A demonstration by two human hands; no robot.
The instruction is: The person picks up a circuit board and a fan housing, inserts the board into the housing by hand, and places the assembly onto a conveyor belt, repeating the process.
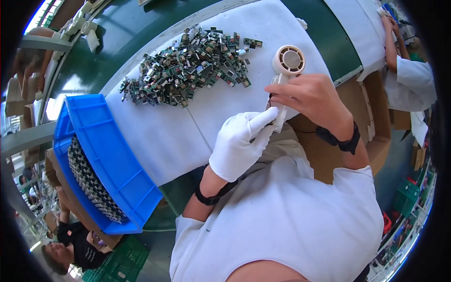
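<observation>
A white handheld fan [290, 60] with a round slotted head lies over the near right part of the white-covered table, its handle running down toward me. My left hand [242, 141], in a white glove, is closed round the lower end of the handle. My bare right hand [312, 96] is closed at the handle just below the head, with thumb and fingers pinched on it. A small dark part shows between the two hands, too small to name. To the left of the fan spreads a large heap of small green circuit boards [188, 66].
A blue plastic bin [108, 155] at the left holds rows of small grey-black parts [89, 181]. A cardboard box [329, 150] stands open at my right. Co-workers sit at the far right [408, 80] and lower left [80, 244]. White fan bodies [89, 35] lie at the upper left.
</observation>
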